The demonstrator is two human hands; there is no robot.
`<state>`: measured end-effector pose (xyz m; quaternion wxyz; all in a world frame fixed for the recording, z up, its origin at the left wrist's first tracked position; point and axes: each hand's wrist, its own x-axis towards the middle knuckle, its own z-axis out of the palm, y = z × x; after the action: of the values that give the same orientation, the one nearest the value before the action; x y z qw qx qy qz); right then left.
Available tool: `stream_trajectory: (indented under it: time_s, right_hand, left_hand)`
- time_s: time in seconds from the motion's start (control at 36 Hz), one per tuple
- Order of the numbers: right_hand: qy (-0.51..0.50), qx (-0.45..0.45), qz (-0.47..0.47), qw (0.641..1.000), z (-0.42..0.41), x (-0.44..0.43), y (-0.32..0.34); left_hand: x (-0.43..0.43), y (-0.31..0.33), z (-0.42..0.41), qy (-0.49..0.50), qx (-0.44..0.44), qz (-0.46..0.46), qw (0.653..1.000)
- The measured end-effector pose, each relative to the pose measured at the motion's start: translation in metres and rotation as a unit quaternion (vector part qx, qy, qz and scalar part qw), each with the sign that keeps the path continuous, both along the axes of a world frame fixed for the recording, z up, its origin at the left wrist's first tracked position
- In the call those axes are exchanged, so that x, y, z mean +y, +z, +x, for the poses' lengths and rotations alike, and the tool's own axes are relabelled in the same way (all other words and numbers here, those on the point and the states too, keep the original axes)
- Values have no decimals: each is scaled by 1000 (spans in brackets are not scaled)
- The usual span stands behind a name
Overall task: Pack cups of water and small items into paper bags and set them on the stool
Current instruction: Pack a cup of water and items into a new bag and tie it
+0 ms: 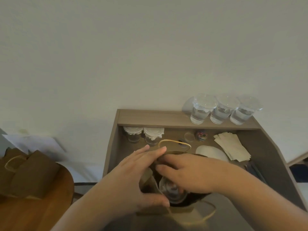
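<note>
The left hand [141,174] grips the paper bag [181,212] rim to hold it open, while the right hand [188,172], fingers loosely spread, lowers a cup [173,192] inside.

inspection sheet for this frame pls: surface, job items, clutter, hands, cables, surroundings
Surface: brown desk with a raised back shelf.
Job's things: open paper bag on the desk with a lidded cup inside; three cups of water on the shelf; packed bags on the wooden stool.
Clutter: two small lidded tubs, napkins, white plate, colourful ball.
Grippers: left hand grips the bag's rim; right hand reaches over the bag mouth.
Cables: nothing seen.
Surroundings: plain white wall.
</note>
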<state>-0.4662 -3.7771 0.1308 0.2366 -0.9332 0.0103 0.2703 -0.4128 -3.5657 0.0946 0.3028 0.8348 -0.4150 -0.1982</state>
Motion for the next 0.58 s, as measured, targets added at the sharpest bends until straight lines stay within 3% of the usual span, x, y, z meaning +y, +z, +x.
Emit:
stream_trajectory:
  time_s: [0.06, 0.11, 0.17, 0.25, 0.36, 0.5, 0.58]
  right_hand:
    - [0, -107, -4, 994, -14, -11, 11]
    - [-65, -158, 124, 977, -33, -25, 21]
    - [-131, -235, 235, 934, -53, -45, 23]
    - [-206, -346, 222, 888, -87, -79, 3]
    - [-245, -270, 205, 908, -117, -100, -41]
    - [-229, -170, 194, 939, -114, -97, -81]
    - [-214, -199, 174, 940, -98, -89, -86]
  left_hand:
    - [4, -4, 0, 26, -25, -45, 998]
    - [12, -9, -2, 78, -42, -86, 992]
    - [25, -15, -5, 141, -35, -116, 983]
    - [43, -26, -5, 152, 20, -92, 984]
    - [38, -37, -6, 86, 88, 10, 992]
    - [14, -53, -10, 87, 53, -3, 995]
    - [7, -63, -8, 114, -26, -23, 993]
